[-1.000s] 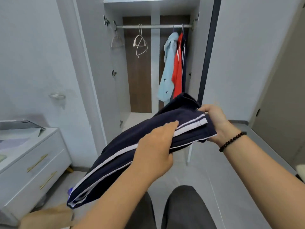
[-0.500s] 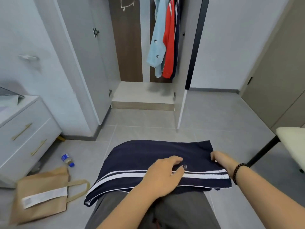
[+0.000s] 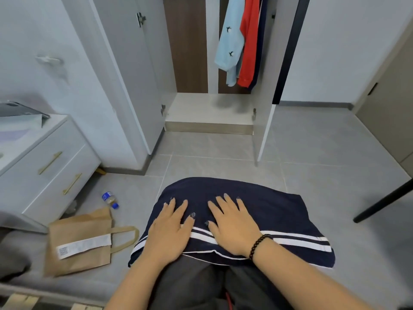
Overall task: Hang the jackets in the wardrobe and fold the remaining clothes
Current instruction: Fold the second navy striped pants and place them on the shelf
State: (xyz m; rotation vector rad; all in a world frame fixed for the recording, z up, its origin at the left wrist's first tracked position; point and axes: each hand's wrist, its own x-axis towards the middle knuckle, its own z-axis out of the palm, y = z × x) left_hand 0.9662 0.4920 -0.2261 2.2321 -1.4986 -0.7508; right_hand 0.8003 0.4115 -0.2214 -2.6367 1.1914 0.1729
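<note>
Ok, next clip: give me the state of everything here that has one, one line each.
navy striped garment: folded, lying flat across the lap
left hand: open, pressed flat on the garment
right hand: open, pressed flat on the garment
wardrobe: doors open
light blue jacket: hanging
red jacket: hanging
drawers: closed
paper bag: lying flat on the floor
bottle: lying on the floor, capped

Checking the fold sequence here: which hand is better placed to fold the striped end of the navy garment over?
Probably the right hand. It lies flat on the navy garment nearer the long striped end that extends to the person's right. The left hand lies flat near the shorter end and could pin the cloth.
</note>
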